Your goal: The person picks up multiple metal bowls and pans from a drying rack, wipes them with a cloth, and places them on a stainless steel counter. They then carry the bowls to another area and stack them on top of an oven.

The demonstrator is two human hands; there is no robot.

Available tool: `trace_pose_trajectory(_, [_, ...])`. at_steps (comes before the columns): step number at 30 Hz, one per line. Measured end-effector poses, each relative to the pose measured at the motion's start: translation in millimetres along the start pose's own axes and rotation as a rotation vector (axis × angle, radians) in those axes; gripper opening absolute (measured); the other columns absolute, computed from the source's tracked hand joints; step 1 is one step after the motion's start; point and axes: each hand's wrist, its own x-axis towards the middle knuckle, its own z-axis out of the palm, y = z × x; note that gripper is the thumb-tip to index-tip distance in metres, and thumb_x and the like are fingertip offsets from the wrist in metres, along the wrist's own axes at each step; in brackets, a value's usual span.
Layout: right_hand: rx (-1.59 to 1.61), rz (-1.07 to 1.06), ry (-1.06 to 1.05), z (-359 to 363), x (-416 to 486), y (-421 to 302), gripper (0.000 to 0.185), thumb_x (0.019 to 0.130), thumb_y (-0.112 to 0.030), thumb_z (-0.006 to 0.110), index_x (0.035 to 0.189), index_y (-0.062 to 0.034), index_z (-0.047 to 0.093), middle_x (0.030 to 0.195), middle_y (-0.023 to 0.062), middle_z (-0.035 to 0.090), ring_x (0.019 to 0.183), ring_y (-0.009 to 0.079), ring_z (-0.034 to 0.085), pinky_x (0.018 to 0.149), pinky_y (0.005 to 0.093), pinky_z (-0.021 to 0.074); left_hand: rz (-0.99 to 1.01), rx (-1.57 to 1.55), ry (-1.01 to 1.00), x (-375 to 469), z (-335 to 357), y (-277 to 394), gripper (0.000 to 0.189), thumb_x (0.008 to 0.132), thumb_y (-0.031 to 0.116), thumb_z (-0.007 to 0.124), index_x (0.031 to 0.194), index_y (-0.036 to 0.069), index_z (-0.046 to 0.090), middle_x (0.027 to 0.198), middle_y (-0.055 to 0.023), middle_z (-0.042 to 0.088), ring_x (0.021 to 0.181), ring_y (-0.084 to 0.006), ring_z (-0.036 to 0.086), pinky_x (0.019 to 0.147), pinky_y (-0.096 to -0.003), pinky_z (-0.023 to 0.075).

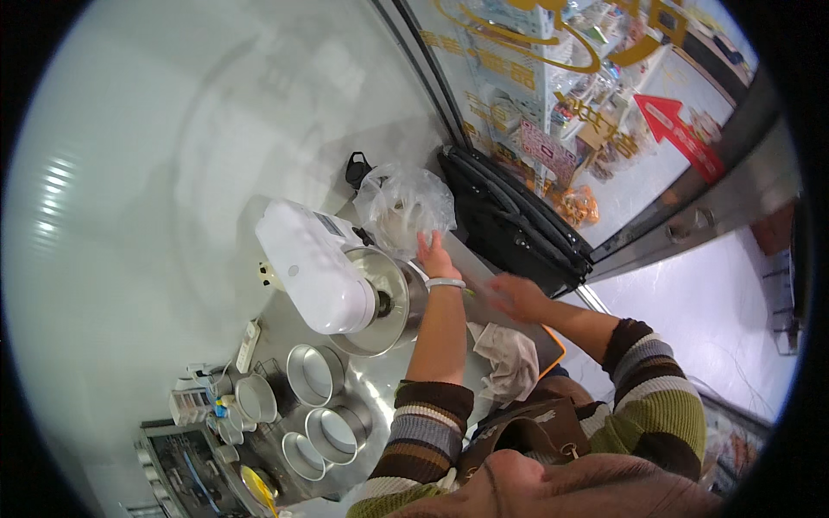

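My left hand (438, 259), with a pale bangle at the wrist, reaches to the near edge of a clear plastic bag (405, 207); whether its fingers grip the film I cannot tell. My right hand (518, 298) is blurred, beside the black bag, and its fingers are unclear. A white stand mixer (317, 265) stands left of my left hand, its head over a large steel mixing bowl (414, 298). A crumpled pale cloth (508, 362) lies between my forearms on the steel worktop (372, 382).
Several round metal cake tins (315, 375) stand at the lower left, near a power strip (248, 346) and a yellow spatula (260, 489). A black bag (511, 220) leans by the glass partition (479, 71). A black-lidded item (357, 169) is behind the plastic bag.
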Motion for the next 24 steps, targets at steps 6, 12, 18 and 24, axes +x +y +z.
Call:
trace_pose_trajectory(6, [0.947, 0.582, 0.253, 18.6, 164.5, 102.2, 0.045, 0.09, -0.033, 0.069, 0.125, -0.0057, 0.06, 0.11, 0.005, 0.065, 0.098, 0.0187, 0.063, 0.082, 0.0337, 0.0521, 0.979, 0.534, -0.27, -45.7, 27.7, -0.2, 0.035, 0.093, 0.02, 0.063, 0.124, 0.002, 0.059, 0.128, -0.0237, 0.055, 0.12, -0.0411, 0.05, 0.104, -0.0485, 0.0368])
trace_pose_trajectory(12, [0.733, 0.39, 0.015, 62.1, 271.8, 141.9, 0.045, 0.084, -0.038, 0.069, 0.115, -0.006, 0.064, 0.11, 0.01, 0.068, 0.097, 0.0259, 0.065, 0.084, 0.0392, 0.0521, 0.985, 0.853, -0.425, -85.1, 33.3, 26.0, 0.036, 0.089, 0.02, 0.066, 0.12, 0.001, 0.06, 0.137, -0.0309, 0.047, 0.127, -0.0483, 0.044, 0.107, -0.0518, 0.0351])
trace_pose_trajectory(18, [0.046, 0.476, 0.18, 55.4, 280.4, 68.3, 0.048, 0.08, -0.042, 0.069, 0.103, -0.001, 0.062, 0.103, 0.0247, 0.068, 0.098, 0.0433, 0.064, 0.084, 0.0462, 0.0521, 0.728, 0.876, -0.278, -113.2, -24.2, 11.1, 0.045, 0.094, 0.016, 0.063, 0.134, 0.002, 0.051, 0.146, -0.0316, 0.037, 0.13, -0.0459, 0.045, 0.107, -0.0464, 0.0386])
trace_pose_trajectory(24, [0.845, 0.248, 0.291, -37.0, 216.4, 50.9, 0.025, 0.089, -0.021, 0.064, 0.105, -0.0014, 0.061, 0.087, 0.0201, 0.066, 0.071, 0.0354, 0.059, 0.067, 0.0368, 0.0498, -0.112, -0.273, -0.197, -136.7, -67.2, -12.5, 0.059, 0.1, 0.038, 0.054, 0.147, 0.007, 0.035, 0.15, -0.0158, 0.036, 0.136, -0.0328, 0.043, 0.108, -0.0474, 0.0396])
